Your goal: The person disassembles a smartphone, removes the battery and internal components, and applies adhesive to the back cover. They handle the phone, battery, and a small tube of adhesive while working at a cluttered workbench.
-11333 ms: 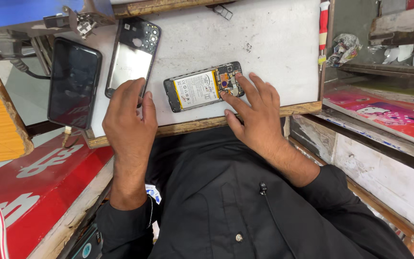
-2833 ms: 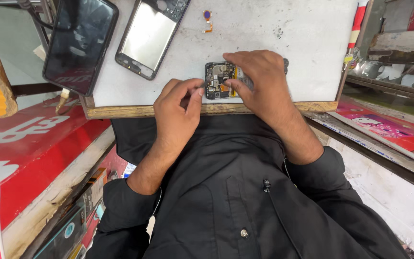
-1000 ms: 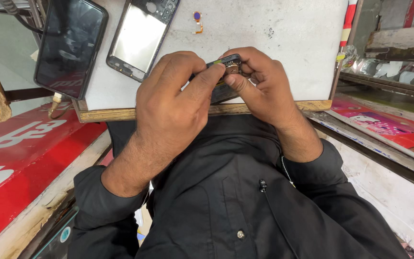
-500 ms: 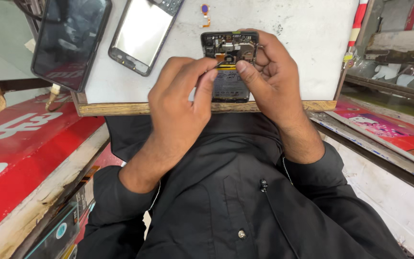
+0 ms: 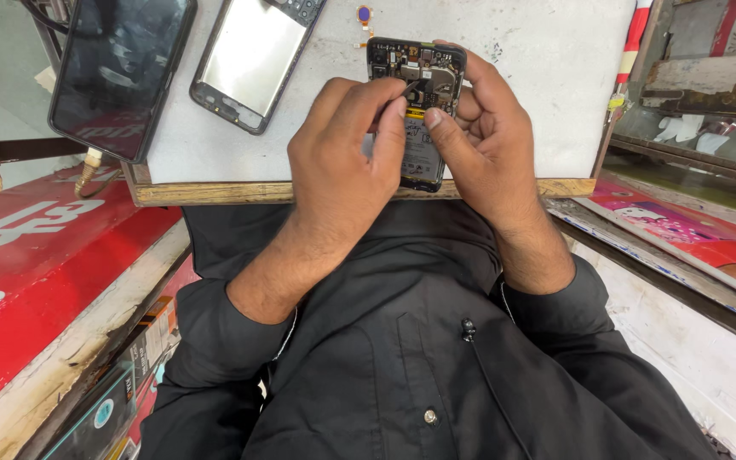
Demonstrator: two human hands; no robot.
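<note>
Gripping one opened phone (image 5: 419, 102) — two hands (image 5: 411, 145).

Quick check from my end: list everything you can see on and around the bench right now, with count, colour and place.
opened phone: 1, dark, circuit parts and battery exposed, near the board's front edge, under both hands
back cover: 1, grey inside, left of the opened phone
black phone: 1, glossy dark screen, over the board's left edge
small part: 1, purple and gold, above the opened phone
work board: 1, white top, wooden edge
red counter: 1, left side
black shirt: 1, bottom centre
left hand: thumb and forefinger on the opened phone's top
right hand: gripping the opened phone's right side
</note>
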